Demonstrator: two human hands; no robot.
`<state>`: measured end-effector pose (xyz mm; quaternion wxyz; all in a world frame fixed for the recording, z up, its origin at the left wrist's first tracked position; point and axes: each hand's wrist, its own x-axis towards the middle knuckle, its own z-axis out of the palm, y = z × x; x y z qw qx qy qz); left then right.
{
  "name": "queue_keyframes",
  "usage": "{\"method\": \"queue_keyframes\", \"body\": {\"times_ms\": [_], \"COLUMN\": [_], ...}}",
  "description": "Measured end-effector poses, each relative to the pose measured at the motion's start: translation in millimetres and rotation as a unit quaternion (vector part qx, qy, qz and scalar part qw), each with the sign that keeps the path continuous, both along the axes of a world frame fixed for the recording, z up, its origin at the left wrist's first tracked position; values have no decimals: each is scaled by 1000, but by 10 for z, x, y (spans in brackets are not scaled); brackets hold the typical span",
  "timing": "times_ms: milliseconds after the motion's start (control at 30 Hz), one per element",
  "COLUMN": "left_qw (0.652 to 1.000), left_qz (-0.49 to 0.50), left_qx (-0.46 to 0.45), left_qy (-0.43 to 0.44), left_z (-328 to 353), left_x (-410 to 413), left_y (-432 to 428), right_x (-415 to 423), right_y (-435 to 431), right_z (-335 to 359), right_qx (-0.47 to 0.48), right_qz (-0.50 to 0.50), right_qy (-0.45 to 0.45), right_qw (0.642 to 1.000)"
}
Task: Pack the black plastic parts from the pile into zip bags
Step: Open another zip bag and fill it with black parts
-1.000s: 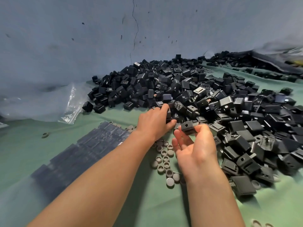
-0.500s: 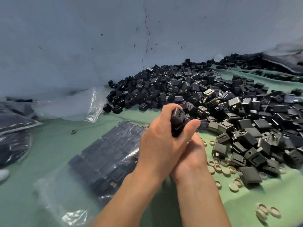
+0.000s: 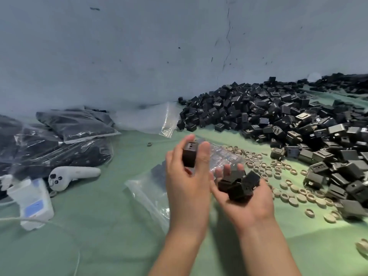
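A big pile of black plastic parts (image 3: pixel 278 118) spreads over the green cloth on the right. My left hand (image 3: pixel 188 182) grips one black part (image 3: pixel 189 154) between thumb and fingers, raised above a partly filled clear zip bag (image 3: pixel 153 188) lying on the cloth. My right hand (image 3: pixel 249 204) is palm up just to the right, cupping a few black parts (image 3: pixel 239 186) with its fingers curled round them. The bag is partly hidden behind both hands.
Filled bags of black parts (image 3: pixel 59 144) lie at the left. An empty clear bag (image 3: pixel 151 120) rests by the wall. A white controller (image 3: pixel 73 174) and a white box (image 3: pixel 31 202) sit front left. Several beige rings (image 3: pixel 288 188) are scattered beside the pile.
Both hands have come away from the pile and moved left over the zip bag. They have separated: the left holds one part, the right now lies palm up with a few parts.
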<state>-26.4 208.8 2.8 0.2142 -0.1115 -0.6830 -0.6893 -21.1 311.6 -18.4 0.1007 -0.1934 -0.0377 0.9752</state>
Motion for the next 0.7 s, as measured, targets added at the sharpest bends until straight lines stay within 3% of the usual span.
{"method": "queue_keyframes", "body": {"times_ms": [100, 233, 333, 533, 600, 700], "left_qw": [993, 960, 947, 932, 938, 949], "left_qz": [93, 152, 146, 41, 57, 98], "left_qx": [29, 42, 59, 113, 80, -59], "left_qy": [-68, -230, -280, -342, -333, -294], "left_z": [-97, -332, -445, -542, -543, -539], "left_x": [-36, -102, -123, -105, -120, -133], "left_y": [-702, -1385, -1582, -1489, -1444, -1429], "right_x": [2, 8, 19, 52, 68, 79], "right_y": [-88, -197, -265, -292, -276, -269], "right_z": [-60, -51, -16, -66, -64, -68], "right_qx": [-33, -8, 10, 27, 28, 32], "right_qz": [25, 32, 40, 42, 40, 36], "right_qy": [-29, -56, -67, -72, -75, -74], "right_qw": [999, 998, 997, 996, 996, 996]}}
